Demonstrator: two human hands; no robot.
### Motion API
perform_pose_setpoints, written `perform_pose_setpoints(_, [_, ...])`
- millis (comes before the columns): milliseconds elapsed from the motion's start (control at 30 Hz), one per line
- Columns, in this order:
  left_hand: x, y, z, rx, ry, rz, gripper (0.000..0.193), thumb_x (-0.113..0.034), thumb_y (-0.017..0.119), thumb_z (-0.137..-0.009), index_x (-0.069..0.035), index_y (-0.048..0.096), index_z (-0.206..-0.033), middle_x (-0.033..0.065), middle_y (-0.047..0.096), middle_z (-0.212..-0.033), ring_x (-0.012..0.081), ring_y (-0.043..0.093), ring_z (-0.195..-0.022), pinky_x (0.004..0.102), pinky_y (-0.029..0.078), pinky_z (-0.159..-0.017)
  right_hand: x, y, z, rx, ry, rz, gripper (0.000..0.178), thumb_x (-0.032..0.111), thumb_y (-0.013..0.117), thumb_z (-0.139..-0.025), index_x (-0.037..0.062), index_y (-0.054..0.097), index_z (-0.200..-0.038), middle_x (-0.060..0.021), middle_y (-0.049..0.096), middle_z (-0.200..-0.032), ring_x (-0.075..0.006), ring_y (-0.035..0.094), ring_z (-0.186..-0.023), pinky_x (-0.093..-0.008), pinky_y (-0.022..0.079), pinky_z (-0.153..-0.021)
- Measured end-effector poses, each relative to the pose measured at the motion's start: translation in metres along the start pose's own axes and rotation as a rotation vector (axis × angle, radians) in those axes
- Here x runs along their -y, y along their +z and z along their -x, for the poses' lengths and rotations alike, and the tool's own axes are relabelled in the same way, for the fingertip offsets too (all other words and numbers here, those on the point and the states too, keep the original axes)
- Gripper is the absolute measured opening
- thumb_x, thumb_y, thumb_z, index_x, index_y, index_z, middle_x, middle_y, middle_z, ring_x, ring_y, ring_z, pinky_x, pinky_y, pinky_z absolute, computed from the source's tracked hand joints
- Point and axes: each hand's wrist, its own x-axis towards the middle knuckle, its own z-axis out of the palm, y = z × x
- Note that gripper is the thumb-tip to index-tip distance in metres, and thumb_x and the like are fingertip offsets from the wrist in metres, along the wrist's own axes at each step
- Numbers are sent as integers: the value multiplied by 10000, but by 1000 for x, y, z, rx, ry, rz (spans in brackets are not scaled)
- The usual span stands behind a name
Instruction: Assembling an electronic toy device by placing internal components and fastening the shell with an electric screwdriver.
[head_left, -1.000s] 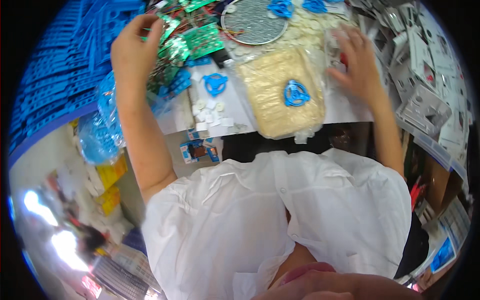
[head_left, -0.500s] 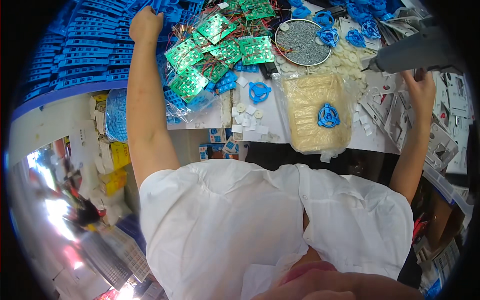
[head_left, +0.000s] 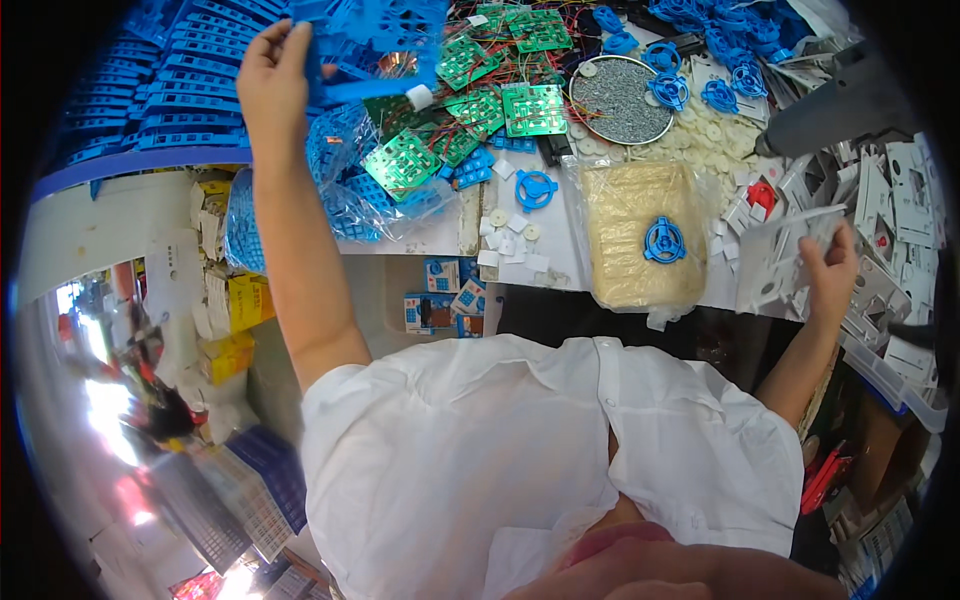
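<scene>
At the upper left my left hand point(head_left: 272, 85) grips the edge of a blue plastic housing point(head_left: 375, 45), raised above the circuit boards. A small white piece shows at the housing's lower corner. Over on the right, my right hand point(head_left: 832, 270) pinches a flat whitish plastic panel point(head_left: 775, 262) with cut-outs, held tilted above the table's near edge. Between the hands lies a tan padded block in clear plastic point(head_left: 640, 200), with a blue three-spoked ring point(head_left: 664, 240) on top. Another blue ring point(head_left: 536, 190) rests to its left.
Stacked blue housings point(head_left: 195, 80) fill the far left. Green circuit boards point(head_left: 405, 162) with red wires lie beside a round tray of small grey metal parts point(head_left: 620, 98). Pale plastic discs point(head_left: 715, 125) surround the tray. A grey power tool point(head_left: 845, 100) hangs over white panels point(head_left: 905, 190) at right.
My left hand has lifted a blue housing off the stack area and brought it toward me. My right hand has drawn a whitish panel from the pile, moving nearer and slightly left.
</scene>
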Motion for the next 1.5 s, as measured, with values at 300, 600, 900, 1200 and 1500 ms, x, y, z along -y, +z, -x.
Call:
perform_pose_setpoints(300, [-12, 123, 177, 431, -794, 1203, 360, -310, 597, -1022, -32, 600, -1251, 77, 662, -985, 162, 610, -737, 263, 451, -501, 58, 84, 3, 386, -111, -202, 607, 133, 858, -787, -30, 599, -1311, -43, 664, -1180, -123, 617, -1068, -289, 494, -933])
perform_pose_setpoints(600, [22, 212, 277, 844, -1269, 1456, 429, -404, 586, -1024, -27, 621, -1226, 138, 695, -951, 193, 621, -678, 302, 525, -552, 110, 114, -46, 773, 24, 31, 563, 233, 775, -909, 4, 560, -1377, -71, 706, -1110, -114, 660, -968, -278, 536, -805])
perform_pose_setpoints(900, [-3, 204, 287, 766, -983, 982, 538, -474, 400, -1101, -3, 616, -1247, 155, 725, -990, 230, 699, -846, 339, 586, -705, 128, 135, -54, 844, -478, 979, 634, 48, 687, -799, 134, 539, -1409, -162, 715, -985, -325, 717, -941, -469, 568, -812])
perform_pose_setpoints(1200, [-6, 208, 295, 535, -1079, 981, 453, -471, 486, -1072, -68, 583, -1254, 41, 541, -852, 144, 525, -692, 277, 480, -602, 127, 133, -75, 955, -148, 406, 523, 53, 688, -815, 54, 596, -1329, -129, 687, -1065, -263, 704, -927, -359, 579, -812])
perform_pose_setpoints(1500, [-5, 206, 288, 457, -1227, 1352, 361, -320, 541, -1029, -27, 564, -1240, 102, 577, -937, 199, 546, -755, 284, 495, -598, 128, 162, 17, 126, -1148, 241, 388, 81, 769, -792, 50, 701, -1172, -89, 658, -1079, -267, 641, -900, -364, 514, -764])
